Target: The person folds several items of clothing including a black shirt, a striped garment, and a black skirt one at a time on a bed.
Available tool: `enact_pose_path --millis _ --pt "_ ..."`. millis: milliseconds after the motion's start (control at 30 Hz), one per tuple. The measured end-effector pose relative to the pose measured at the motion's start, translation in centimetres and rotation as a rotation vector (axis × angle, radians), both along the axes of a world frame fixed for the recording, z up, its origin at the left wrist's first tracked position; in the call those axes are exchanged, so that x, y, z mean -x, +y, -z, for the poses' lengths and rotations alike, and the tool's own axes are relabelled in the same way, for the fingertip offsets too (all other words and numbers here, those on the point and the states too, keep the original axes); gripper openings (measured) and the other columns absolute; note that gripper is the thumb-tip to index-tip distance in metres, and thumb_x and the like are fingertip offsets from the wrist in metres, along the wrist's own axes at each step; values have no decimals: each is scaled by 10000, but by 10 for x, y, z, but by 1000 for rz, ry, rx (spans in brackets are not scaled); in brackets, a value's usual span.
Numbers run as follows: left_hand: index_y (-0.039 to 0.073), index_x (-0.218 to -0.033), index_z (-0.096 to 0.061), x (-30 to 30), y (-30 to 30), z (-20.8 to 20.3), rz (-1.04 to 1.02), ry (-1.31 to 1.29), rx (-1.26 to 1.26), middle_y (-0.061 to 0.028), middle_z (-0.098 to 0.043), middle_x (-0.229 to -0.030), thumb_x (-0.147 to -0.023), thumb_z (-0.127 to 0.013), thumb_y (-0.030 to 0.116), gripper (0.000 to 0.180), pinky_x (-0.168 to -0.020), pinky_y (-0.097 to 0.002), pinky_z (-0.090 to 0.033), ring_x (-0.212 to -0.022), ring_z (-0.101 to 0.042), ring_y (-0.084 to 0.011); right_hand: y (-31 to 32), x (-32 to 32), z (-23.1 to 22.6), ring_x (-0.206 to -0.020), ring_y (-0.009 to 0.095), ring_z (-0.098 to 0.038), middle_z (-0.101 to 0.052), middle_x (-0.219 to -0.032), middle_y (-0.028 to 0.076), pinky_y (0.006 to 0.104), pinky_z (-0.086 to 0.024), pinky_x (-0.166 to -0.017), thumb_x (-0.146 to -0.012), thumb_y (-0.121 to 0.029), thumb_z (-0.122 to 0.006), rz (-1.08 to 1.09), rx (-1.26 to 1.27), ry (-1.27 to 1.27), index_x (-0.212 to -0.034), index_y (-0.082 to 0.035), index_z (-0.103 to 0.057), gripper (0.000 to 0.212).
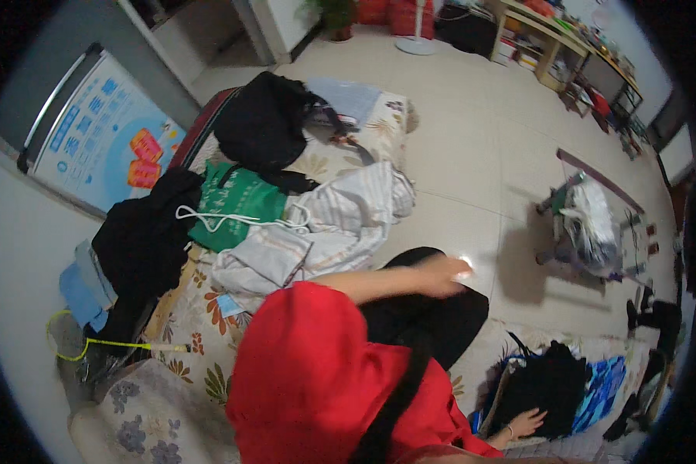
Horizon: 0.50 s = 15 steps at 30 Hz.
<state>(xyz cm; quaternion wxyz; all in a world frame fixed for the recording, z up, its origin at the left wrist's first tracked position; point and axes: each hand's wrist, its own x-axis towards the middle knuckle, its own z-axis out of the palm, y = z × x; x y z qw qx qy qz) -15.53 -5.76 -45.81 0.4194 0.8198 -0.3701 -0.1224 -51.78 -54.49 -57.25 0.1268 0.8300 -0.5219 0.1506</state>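
My left hand (pixel 443 276) is stretched across above my knees, which are in black trousers (pixel 398 317). It is smeared by motion, so its fingers cannot be made out; a bright spot shows at its tip. At the lower right, my right hand (pixel 527 424) lies on a black cloth item (pixel 545 383), fingers apart and gripping nothing I can see. A blue patterned cloth (pixel 605 387) sits beside that black item.
On the floral-covered sofa lie a striped pale cloth (pixel 348 213), a green bag (pixel 236 203), a black backpack (pixel 263 120), dark clothing (pixel 139 240) and a yellow racket (pixel 124 342). A stool with plastic bags (pixel 588 224) stands on the tiled floor (pixel 464 147).
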Motion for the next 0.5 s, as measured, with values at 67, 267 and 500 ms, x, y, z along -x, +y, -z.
enact_pose_path --millis 67,267,500 --pt "0 -1057 -582 -28 139 39 -475 -293 -21 -200 -564 -1065 -763 -614 93 311 -912 -434 -436 -1049 -524 -380 -10 -13 -18 -1096 367 -549 -567 -1223 186 420 -448 -918 -965 -393 -431 45 -175 -100 -1278 -58 -527 469" --pt "-1 -912 -614 6 444 -35 -1570 -627 -690 -203 -606 -970 -679 -648 125 267 -791 -472 -455 -915 -572 -384 18 -65 -57 -1029 351 -571 -601 -1122 202 415 -443 -938 -920 -229 -556 -398 276 -362 -1173 12 -576 349" --pt "-50 -987 -648 152 667 61 -2611 26 -406 -267 -649 -981 -765 -635 356 463 -883 -471 -482 -939 -621 -433 102 -187 -69 -1189 336 -497 -530 -1287 192 399 -388 -1007 -904 -190 -539 -641 -77 -304 -1264 7 -521 411"
